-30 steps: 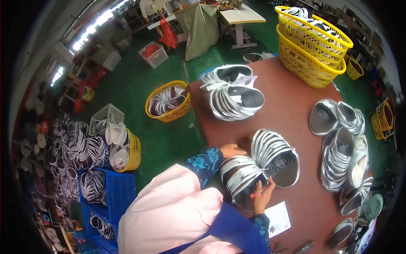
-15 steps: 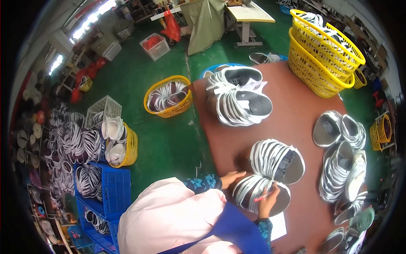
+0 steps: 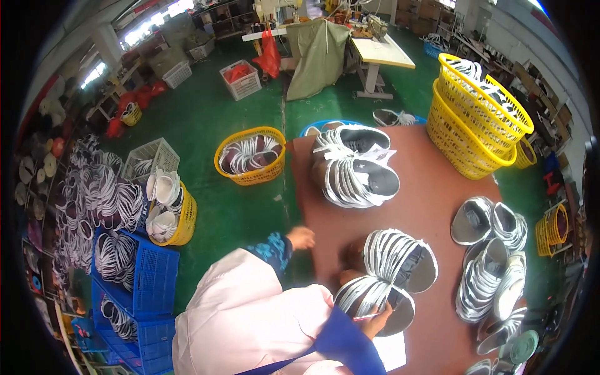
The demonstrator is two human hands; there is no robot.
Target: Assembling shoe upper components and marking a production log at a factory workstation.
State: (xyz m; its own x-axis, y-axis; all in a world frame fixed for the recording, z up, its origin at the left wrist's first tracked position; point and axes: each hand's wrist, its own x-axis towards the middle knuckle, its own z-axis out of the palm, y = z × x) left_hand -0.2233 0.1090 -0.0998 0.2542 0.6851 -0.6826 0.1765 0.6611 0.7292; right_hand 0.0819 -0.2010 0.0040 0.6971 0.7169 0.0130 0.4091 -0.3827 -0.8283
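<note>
My right hand (image 3: 377,322) grips the near edge of a fanned stack of grey, white-rimmed curved pieces (image 3: 365,299) on the brown table (image 3: 431,187). A thin pink stick shows by its fingers. A second fanned stack (image 3: 400,257) leans right behind the first. My left hand (image 3: 301,238), in a blue patterned cuff, rests at the table's left edge, apart from both stacks, holding nothing. A pink garment and a blue sleeve cover the lower part of the view.
A bigger pile of the same pieces (image 3: 355,167) lies at the table's far side, more piles (image 3: 494,262) at its right. Yellow baskets (image 3: 475,119) stand at the far right corner. On the green floor stand a yellow basket (image 3: 251,156), a small yellow bin (image 3: 169,212) and blue crates (image 3: 134,275).
My left hand has left the near stack and moved left to the table's edge. My right hand stays on the stack. The view has shifted down toward the far pile.
</note>
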